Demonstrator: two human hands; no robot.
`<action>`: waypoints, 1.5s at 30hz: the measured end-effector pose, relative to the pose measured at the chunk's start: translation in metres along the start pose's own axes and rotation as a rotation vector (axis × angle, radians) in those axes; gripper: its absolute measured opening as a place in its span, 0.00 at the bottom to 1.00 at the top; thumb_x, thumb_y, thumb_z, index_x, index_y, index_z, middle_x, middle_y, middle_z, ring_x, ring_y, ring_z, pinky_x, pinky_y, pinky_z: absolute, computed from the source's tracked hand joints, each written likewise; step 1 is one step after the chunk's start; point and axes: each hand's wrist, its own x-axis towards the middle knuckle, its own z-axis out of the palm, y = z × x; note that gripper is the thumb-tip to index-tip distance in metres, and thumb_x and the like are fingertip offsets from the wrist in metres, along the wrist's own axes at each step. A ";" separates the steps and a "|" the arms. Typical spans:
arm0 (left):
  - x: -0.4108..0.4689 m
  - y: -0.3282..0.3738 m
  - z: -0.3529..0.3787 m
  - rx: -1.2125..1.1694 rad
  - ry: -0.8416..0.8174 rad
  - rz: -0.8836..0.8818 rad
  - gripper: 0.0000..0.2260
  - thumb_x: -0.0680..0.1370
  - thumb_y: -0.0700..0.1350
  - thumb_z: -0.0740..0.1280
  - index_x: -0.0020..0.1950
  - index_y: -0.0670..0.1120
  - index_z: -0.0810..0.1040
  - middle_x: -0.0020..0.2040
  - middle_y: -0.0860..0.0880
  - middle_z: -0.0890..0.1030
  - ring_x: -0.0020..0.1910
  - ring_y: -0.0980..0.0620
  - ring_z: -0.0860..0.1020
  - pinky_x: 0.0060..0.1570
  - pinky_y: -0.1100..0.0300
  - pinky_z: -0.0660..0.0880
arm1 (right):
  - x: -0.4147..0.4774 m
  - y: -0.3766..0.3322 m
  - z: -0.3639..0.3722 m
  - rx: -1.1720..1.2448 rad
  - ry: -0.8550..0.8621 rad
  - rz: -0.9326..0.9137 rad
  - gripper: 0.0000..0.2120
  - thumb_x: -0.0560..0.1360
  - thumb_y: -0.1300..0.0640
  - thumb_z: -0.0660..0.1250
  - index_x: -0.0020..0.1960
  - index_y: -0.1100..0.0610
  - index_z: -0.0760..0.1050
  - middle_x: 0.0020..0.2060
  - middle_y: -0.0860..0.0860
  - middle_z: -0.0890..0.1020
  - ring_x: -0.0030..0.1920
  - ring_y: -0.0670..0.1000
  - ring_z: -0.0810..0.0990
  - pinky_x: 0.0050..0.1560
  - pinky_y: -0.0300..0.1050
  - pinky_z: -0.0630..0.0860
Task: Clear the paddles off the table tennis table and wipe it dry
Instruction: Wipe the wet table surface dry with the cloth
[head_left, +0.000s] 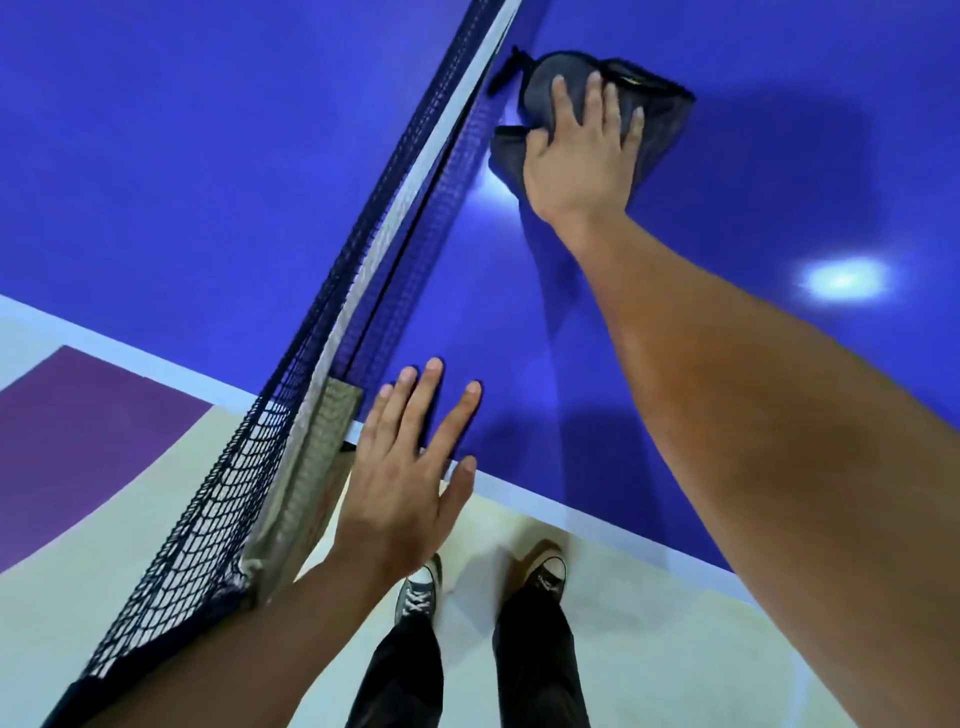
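- Blue table-tennis surface fills the view; no paddles or containers in sight.
- The net crosses it; a careless sweep could snag the mesh.
- Left hand braces on the near edge, fingers straight and spread.
- Right hand presses a dark cloth flat-fingered, just beside the net.

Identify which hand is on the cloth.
The right hand, stretched out beside the net, presses flat on the dark grey cloth; the left hand rests on the table at its near edge, touching no cloth.
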 end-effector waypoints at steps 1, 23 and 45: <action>-0.001 0.000 0.000 -0.005 0.004 0.000 0.27 0.83 0.53 0.58 0.82 0.50 0.60 0.83 0.42 0.54 0.82 0.42 0.52 0.80 0.45 0.50 | -0.013 -0.007 0.000 -0.011 0.001 -0.037 0.30 0.82 0.45 0.47 0.83 0.49 0.52 0.83 0.55 0.52 0.82 0.55 0.49 0.80 0.61 0.42; 0.059 0.185 0.029 -0.078 -0.068 0.339 0.25 0.79 0.48 0.57 0.76 0.44 0.70 0.77 0.39 0.66 0.78 0.39 0.63 0.77 0.44 0.59 | -0.298 0.337 -0.049 0.050 0.125 0.731 0.28 0.82 0.47 0.54 0.82 0.43 0.56 0.82 0.51 0.56 0.81 0.52 0.53 0.80 0.57 0.45; 0.069 0.236 0.063 -0.003 -0.036 0.321 0.25 0.79 0.48 0.59 0.76 0.44 0.71 0.78 0.41 0.66 0.78 0.39 0.64 0.76 0.42 0.61 | -0.046 0.489 -0.086 0.050 0.093 0.606 0.29 0.81 0.42 0.49 0.82 0.44 0.54 0.82 0.52 0.54 0.82 0.52 0.50 0.80 0.59 0.42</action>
